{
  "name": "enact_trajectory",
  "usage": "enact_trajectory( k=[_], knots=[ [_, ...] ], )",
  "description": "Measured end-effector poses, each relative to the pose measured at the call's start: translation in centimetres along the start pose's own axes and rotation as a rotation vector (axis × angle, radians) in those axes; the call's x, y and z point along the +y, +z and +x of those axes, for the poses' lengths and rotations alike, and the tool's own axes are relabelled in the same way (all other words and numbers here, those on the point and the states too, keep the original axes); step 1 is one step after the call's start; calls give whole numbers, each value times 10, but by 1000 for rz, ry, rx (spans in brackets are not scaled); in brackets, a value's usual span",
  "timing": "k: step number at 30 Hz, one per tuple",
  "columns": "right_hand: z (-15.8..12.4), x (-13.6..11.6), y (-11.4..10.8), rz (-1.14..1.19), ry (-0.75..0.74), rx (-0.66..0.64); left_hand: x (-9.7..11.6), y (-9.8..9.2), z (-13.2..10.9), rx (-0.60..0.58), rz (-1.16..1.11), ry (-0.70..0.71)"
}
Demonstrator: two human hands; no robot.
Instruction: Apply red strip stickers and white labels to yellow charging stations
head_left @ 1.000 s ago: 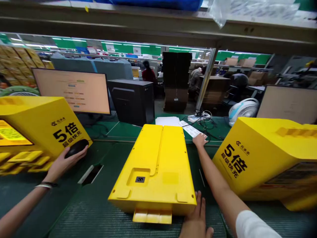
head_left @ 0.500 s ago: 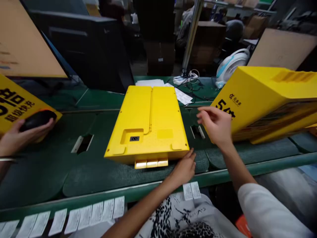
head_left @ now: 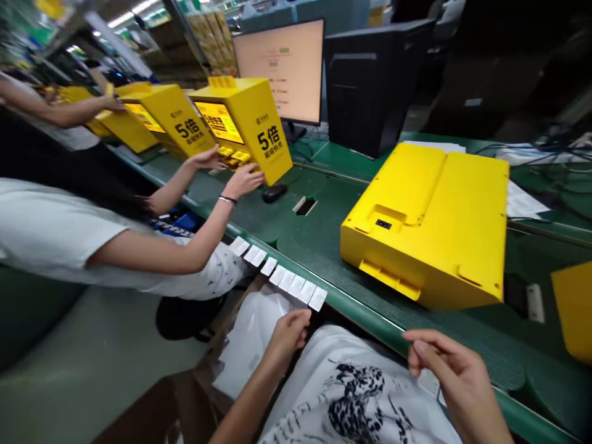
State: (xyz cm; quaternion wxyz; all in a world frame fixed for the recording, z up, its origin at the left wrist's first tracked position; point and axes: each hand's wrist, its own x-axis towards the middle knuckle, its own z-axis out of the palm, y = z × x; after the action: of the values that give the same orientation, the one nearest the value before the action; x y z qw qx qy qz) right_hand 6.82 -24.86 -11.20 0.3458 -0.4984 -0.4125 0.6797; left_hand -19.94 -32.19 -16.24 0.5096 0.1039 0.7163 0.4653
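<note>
My left hand (head_left: 289,333) is low at the conveyor's near edge, its fingers bent together. The fingertips are just short of the last of several white labels (head_left: 296,285) stuck along that edge, and I cannot tell whether they pinch anything. My right hand (head_left: 451,364) hovers over the belt's edge with thumb and fingers curled in a pinch; something pale shows under it, too unclear to name. A yellow cabinet (head_left: 430,222) lies on its face on the green belt (head_left: 319,237), beyond both hands and touched by neither.
A co-worker at the left has both hands (head_left: 243,180) on an upright yellow unit (head_left: 245,123). A black handheld device (head_left: 274,193) lies next to it. More yellow units stand farther left. A monitor (head_left: 287,68) and a black computer tower (head_left: 374,80) stand behind the belt.
The view has swung left and down. Both my hands have left the yellow cabinet and dropped to the belt's near edge. The co-worker has put the black device down on the belt.
</note>
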Motion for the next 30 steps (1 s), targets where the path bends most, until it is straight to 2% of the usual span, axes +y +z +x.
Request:
enact_trajectory(
  k=[4,7,9,11,15,19,23,25,28,29,30],
  knots=[
    [8,-16,10,-110,-49,-161,0,24,9,54,-148,52],
    [12,-17,14,-156,-75,-261,5,33,12,96,-168,102],
    [14,-12,21,-156,-101,-250,10,34,10,109,-153,117],
    [16,-6,32,-134,-110,-181,16,31,3,114,-124,122],
    [21,3,55,-77,-66,-137,40,26,-25,93,-34,176],
    [32,-4,64,21,-52,-151,69,31,-50,-41,125,281],
    [43,-18,63,14,-79,-173,88,53,-56,-192,246,448],
    [44,-24,60,55,-101,-148,93,66,-55,-278,196,436],
    [38,-29,56,24,-321,57,97,81,-55,-478,123,284],
    [36,-31,54,-16,-418,114,99,83,-56,-503,132,262],
    [33,-34,52,-48,-501,143,101,84,-56,-462,153,286]
  ],
)
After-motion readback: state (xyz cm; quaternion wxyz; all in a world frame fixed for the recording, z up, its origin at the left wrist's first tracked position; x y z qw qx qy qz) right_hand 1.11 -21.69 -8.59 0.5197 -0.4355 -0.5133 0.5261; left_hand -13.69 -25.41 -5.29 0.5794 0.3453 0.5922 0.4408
